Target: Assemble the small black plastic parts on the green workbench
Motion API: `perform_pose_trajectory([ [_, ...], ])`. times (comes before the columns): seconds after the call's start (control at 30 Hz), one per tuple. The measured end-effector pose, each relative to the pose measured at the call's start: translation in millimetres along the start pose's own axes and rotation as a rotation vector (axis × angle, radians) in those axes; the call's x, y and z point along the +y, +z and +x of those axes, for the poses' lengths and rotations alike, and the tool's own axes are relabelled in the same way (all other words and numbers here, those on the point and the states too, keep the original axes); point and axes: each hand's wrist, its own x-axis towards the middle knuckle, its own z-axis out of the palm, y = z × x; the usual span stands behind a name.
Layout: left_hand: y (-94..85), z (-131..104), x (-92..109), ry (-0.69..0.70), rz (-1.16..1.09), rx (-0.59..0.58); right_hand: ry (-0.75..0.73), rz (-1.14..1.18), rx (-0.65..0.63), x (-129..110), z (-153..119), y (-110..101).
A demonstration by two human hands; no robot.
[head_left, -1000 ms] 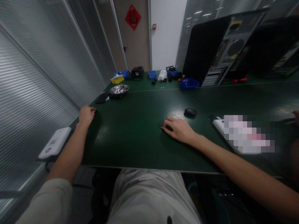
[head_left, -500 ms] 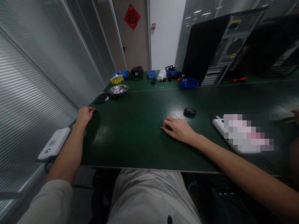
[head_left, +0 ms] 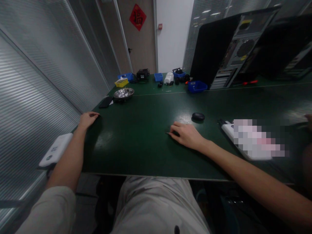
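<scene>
My right hand [head_left: 184, 134] rests on the green tabletop [head_left: 136, 139], its fingers closed round a thin pointed tool [head_left: 167, 133]. Only a short tip of the tool sticks out to the left; its kind is too small to tell. A black computer mouse [head_left: 198, 116] lies just beyond that hand, apart from it. Over by the table's left edge, my left hand [head_left: 89, 119] has thumb and fingers pressed together in a pinch. What it holds, if anything, I cannot make out. A white box-shaped device [head_left: 56, 151] sits beside my left forearm.
Farther back stand a metal bowl [head_left: 123, 93], a black flat object [head_left: 106, 102], a yellow tray [head_left: 121, 83] and a blue bin [head_left: 197, 86]. An open computer case [head_left: 226, 52] rises at the back right. A white device [head_left: 240, 143], partly pixelated, lies right of the mouse.
My left hand and forearm have shifted slightly to the left. My right hand keeps its place and its hold on the thin tool.
</scene>
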Motion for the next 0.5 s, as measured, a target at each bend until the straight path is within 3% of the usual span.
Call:
perform_pose_trajectory([
  [0.5,-4.5,-1.9,4.9,-0.044,-0.117,-0.012,0.008,-0.008,-0.006,-0.8,-0.2,-0.8],
])
